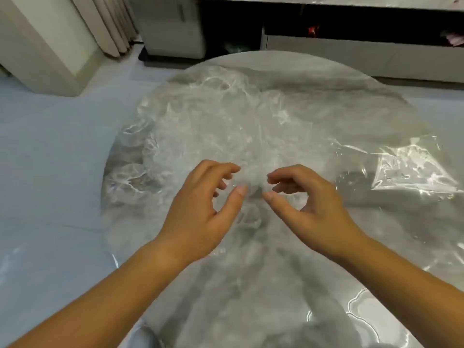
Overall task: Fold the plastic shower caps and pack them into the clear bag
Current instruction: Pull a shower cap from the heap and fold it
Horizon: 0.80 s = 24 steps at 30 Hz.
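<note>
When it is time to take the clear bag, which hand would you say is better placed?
Probably the right hand: the bag lies to its right, whereas the left hand would have to cross over.

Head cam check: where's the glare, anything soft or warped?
Head view: hard specular glare on the clear bag and the near-right edge of the table; shower caps low-contrast against the grey top, edges hard to separate; whole frame slightly soft; wide-angle bowing at the borders; left hand and right hand evenly lit.
</note>
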Each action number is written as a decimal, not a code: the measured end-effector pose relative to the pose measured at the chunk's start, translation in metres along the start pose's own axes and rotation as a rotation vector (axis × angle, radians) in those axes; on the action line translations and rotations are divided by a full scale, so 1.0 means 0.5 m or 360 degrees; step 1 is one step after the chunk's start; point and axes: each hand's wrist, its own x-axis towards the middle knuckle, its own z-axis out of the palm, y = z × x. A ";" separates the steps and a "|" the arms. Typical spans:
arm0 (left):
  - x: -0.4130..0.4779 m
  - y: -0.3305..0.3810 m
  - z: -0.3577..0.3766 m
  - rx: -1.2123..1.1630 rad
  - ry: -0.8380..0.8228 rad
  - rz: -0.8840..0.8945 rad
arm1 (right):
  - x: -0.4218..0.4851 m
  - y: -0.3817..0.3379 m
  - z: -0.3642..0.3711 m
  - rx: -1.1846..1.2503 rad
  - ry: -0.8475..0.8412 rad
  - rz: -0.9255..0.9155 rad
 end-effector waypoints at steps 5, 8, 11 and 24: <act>0.031 -0.037 -0.024 0.0097 0.0439 0.0144 | 0.046 -0.013 0.038 0.0106 0.0199 0.0150; 0.045 -0.048 -0.032 -0.0047 0.0486 0.0051 | 0.070 -0.037 0.051 0.0183 0.0233 0.0244; 0.042 -0.042 -0.036 -0.0212 0.0351 -0.0020 | 0.078 -0.045 0.069 0.0136 0.0255 0.0212; -0.091 0.058 -0.089 -0.0502 -0.0032 0.0170 | -0.121 -0.093 0.002 0.0980 -0.0046 0.0294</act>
